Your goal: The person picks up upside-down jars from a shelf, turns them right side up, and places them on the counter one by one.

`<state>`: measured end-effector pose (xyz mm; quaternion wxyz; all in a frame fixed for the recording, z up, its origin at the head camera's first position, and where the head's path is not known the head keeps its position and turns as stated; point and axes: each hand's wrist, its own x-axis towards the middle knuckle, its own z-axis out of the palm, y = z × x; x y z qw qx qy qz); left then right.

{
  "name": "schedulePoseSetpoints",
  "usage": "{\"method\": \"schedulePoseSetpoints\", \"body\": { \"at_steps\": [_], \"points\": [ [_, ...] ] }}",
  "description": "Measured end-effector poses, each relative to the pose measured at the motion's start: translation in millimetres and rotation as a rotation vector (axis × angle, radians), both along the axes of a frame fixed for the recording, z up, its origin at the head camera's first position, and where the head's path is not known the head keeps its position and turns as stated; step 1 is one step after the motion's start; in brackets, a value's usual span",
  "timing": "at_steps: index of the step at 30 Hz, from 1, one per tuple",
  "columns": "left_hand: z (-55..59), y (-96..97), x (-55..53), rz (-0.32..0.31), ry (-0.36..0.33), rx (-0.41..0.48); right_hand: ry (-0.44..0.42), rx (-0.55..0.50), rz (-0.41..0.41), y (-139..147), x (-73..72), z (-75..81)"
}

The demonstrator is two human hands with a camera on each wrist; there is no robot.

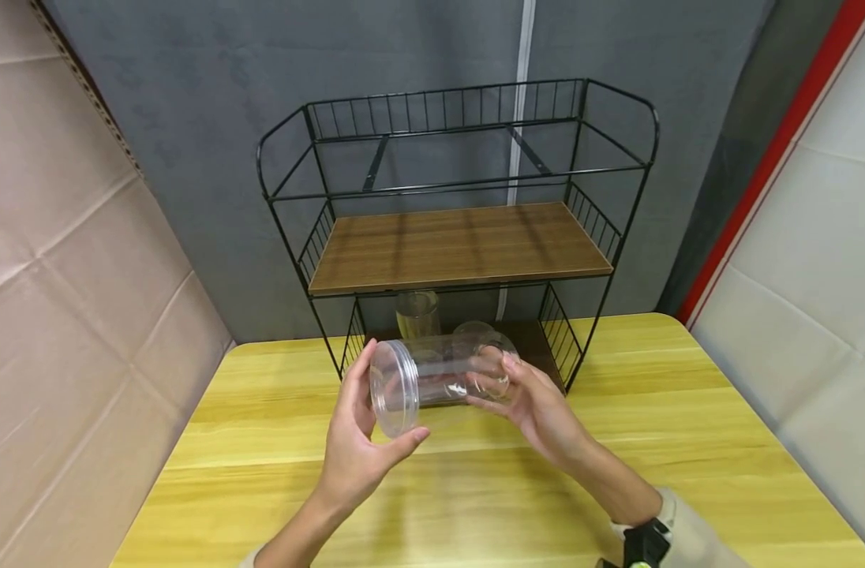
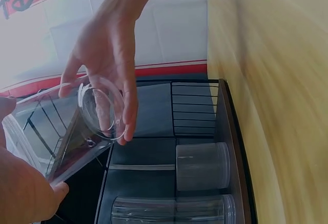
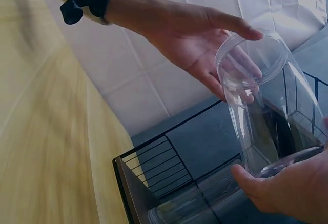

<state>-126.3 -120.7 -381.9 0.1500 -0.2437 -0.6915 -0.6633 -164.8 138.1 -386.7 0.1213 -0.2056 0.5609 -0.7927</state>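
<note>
A clear plastic jar [image 1: 439, 375] is held lying sideways above the table, in front of a black wire rack. My left hand [image 1: 365, 446] grips its ridged lid end, thumb below and fingers round the far side. At the other end, my right hand [image 1: 539, 402] holds the jar's base with thumb and fingers. The left wrist view shows the round base [image 2: 101, 108] against the right hand's fingers. In the right wrist view the lid [image 3: 251, 60] rests in the left hand [image 3: 189, 39], and the jar's inside looks empty.
The black rack [image 1: 461, 184] has a brown wooden middle shelf [image 1: 461, 244]. On its lower shelf [image 1: 532, 347] stand a tall clear jar [image 1: 418, 315] and a shorter clear jar [image 2: 202, 166]. Yellow wood-grain table [image 1: 688, 442] spreads around it; a grey curtain [image 1: 191, 158] hangs behind.
</note>
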Motion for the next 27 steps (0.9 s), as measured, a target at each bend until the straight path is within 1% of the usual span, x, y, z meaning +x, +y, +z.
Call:
{"method": "schedulePoseSetpoints", "body": {
  "at_steps": [2, 4, 9, 11, 14, 18, 21, 23, 27],
  "points": [
    [1.7, -1.2, 0.3, -0.004, -0.002, 0.017, 0.009, 0.032, 0.012, 1.2, -0.4, -1.0],
    [3.0, -2.4, -0.1, -0.006, 0.008, 0.026, 0.021, 0.090, 0.008, 3.3, 0.4, -1.4],
    [4.9, -8.0, -4.0, 0.004, 0.041, 0.012, 0.089, 0.267, -0.075, 12.6, 2.8, -1.7],
    [5.5, -11.4, -5.8, 0.009, 0.043, -0.007, 0.154, 0.326, -0.124, 17.9, 3.7, -0.9],
    [5.4, -18.2, -8.9, 0.021, 0.047, -0.047, 0.273, 0.432, -0.220, 28.3, 6.3, 2.8],
    [4.1, -29.7, -13.0, 0.073, 0.041, -0.133, 0.431, 0.581, -0.370, 45.0, 11.7, 10.5],
    [3.6, -38.4, -15.7, 0.114, -0.001, -0.207, 0.508, 0.664, -0.466, 58.3, 15.4, 17.7],
    [3.6, -43.5, -16.8, 0.127, -0.039, -0.248, 0.550, 0.711, -0.526, 66.7, 16.5, 22.7],
    [2.0, -51.7, -19.0, 0.138, -0.093, -0.311, 0.620, 0.746, -0.630, 81.9, 15.4, 30.1]
  ]
}}
